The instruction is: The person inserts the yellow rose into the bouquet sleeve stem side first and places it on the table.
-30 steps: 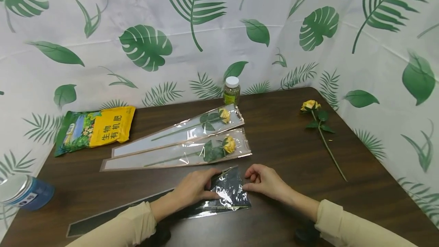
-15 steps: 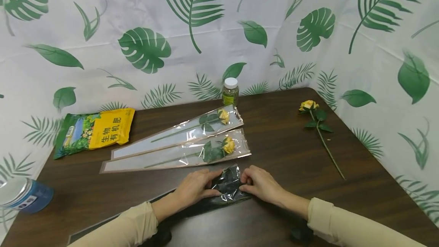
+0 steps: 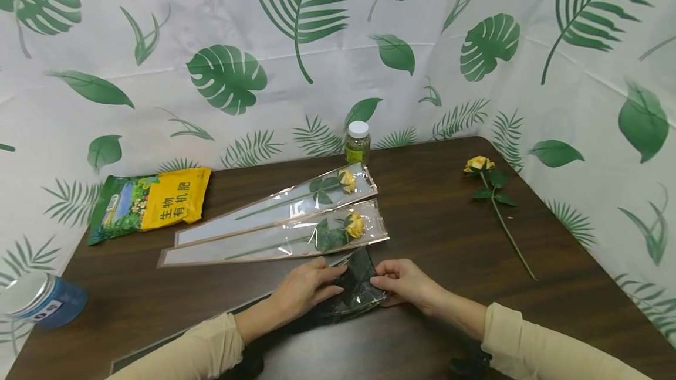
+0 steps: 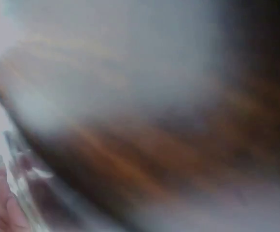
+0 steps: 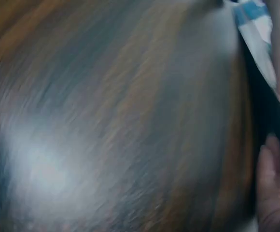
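A long black flower sleeve (image 3: 364,277) with a shiny clear film front lies across the near part of the table, its wide end between both hands. My left hand (image 3: 303,286) rests on it, thumb and index finger spread and fairly straight near the wide end. At that end's edge, my right hand (image 3: 409,283) pinches the sleeve between thumb and fingers, and the end is lifted and bent. Dark sleeve material also rises beside the fingers (image 5: 271,188) in the blurred right wrist view. My left forearm covers part of the narrow end.
Just beyond the hands lie two clear sleeves (image 3: 200,254), each holding a yellow rose (image 3: 355,226). One loose yellow rose (image 3: 479,164) lies at the right. A fertilizer bag (image 3: 150,204), a white-lidded jar (image 3: 357,144) and a blue can (image 3: 58,304) stand or lie around the table.
My right hand has come in to the sleeve's wide end and taken hold of its edge. The end has crumpled, then lifted. My left hand has stayed nearly in place.
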The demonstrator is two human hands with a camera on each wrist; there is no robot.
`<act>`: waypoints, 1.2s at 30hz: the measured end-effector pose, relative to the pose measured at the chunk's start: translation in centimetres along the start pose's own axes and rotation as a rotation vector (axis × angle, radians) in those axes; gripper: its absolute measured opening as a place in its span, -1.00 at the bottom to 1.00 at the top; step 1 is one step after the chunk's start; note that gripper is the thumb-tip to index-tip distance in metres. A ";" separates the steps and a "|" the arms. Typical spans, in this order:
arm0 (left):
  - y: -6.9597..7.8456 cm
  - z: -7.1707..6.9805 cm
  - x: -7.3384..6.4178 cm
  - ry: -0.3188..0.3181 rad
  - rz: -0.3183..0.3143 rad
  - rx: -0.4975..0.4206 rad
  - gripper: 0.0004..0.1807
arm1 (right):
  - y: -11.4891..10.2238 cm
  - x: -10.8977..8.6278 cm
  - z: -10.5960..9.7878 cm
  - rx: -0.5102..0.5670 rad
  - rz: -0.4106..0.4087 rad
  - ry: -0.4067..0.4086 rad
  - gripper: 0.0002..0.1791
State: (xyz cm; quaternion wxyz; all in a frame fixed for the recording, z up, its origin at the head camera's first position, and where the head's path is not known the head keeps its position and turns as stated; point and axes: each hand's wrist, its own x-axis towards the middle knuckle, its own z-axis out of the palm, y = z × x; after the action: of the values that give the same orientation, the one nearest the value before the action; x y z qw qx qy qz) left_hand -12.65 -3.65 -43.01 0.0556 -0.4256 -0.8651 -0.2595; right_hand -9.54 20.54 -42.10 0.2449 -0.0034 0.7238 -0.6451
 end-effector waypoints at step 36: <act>3.1 -0.1 2.9 0.256 -0.263 -0.432 -0.93 | 0.4 0.8 -1.0 0.042 -0.052 0.109 -0.80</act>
State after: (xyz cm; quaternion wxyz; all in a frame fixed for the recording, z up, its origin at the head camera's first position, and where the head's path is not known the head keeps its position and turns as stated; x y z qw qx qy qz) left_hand -12.15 -0.11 -40.74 0.0380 -0.2754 -0.8235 -0.4945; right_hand -10.53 21.29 -42.68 0.1882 0.0184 0.7221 -0.6654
